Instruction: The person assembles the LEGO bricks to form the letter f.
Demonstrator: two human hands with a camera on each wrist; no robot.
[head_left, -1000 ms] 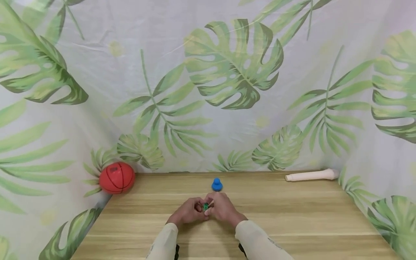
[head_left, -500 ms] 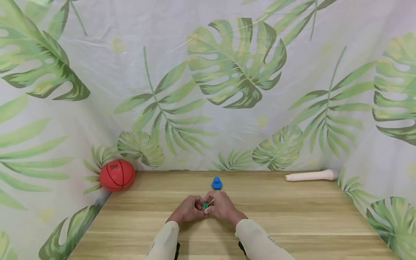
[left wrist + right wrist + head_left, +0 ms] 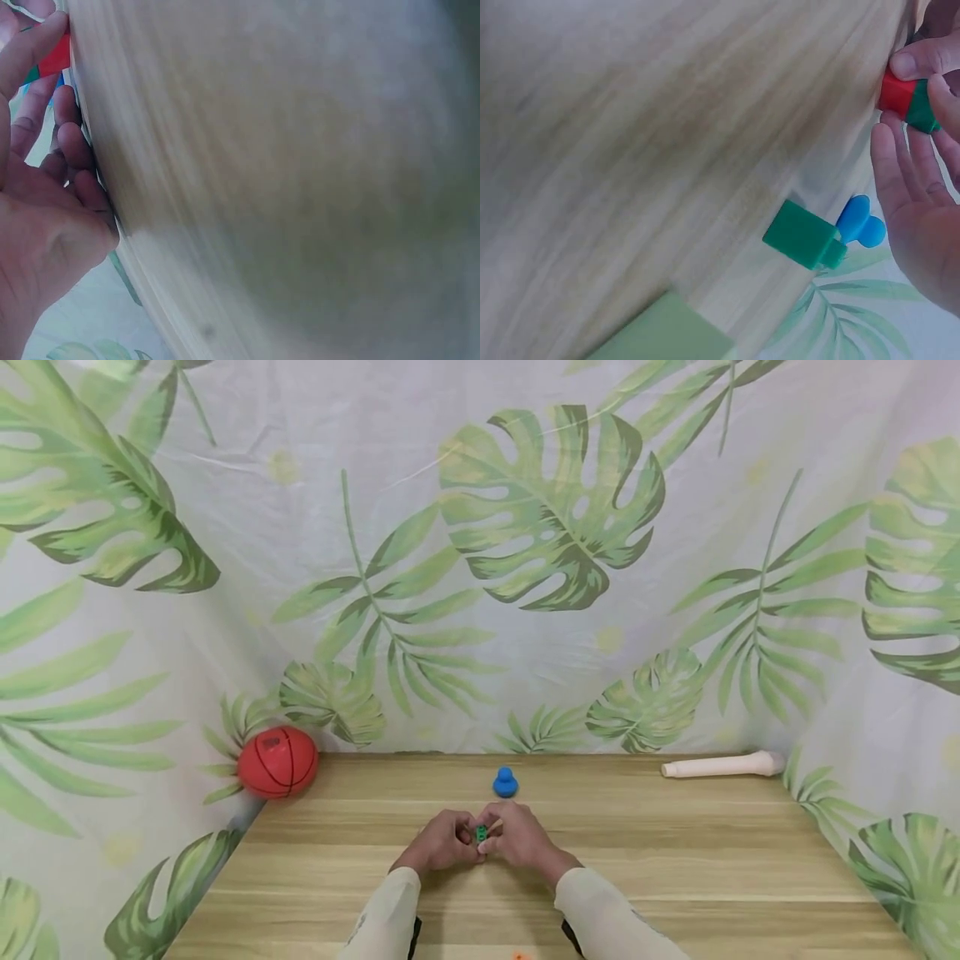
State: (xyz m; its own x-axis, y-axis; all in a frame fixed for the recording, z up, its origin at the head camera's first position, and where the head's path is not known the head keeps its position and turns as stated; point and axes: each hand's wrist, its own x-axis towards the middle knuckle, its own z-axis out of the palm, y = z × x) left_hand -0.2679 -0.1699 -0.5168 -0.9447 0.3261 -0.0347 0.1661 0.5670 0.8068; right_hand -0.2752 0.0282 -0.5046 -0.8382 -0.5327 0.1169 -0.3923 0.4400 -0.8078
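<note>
Two small blocks, red block [image 3: 895, 94] and green block [image 3: 921, 111], sit face to face just over the counter [image 3: 750, 860], mid-width; can't tell if they're locked together or only touching. Hands are close together, both gripping: left hand [image 3: 441, 842] pinches the red side, right hand [image 3: 522, 837] has the green side between fingertips. Main risk, I'd say: parts are tiny and the grip is all fingertip, so uneven push could skew the seam or squirt one block out. Fingers also crowd the joint and could get nipped or block a flush seat; they cover much of it, so a bad fit may go unnoticed. Next out: loose green block [image 3: 799, 234], right-wrist view only, no clear sight of it from the head, so a dropped right wrist could knock it. Beyond it, blue knobbed piece [image 3: 506, 785], just past the fingertips; a forward slip likely shoves it. Orange piece [image 3: 520, 957], cut by the frame bottom between the sleeves, could get swept by a forearm. Red ball [image 3: 277, 762], back left corner, could roll if the counter is bumped. Pale microphone-shaped thing [image 3: 720, 765], back right, well apart, low risk.
</note>
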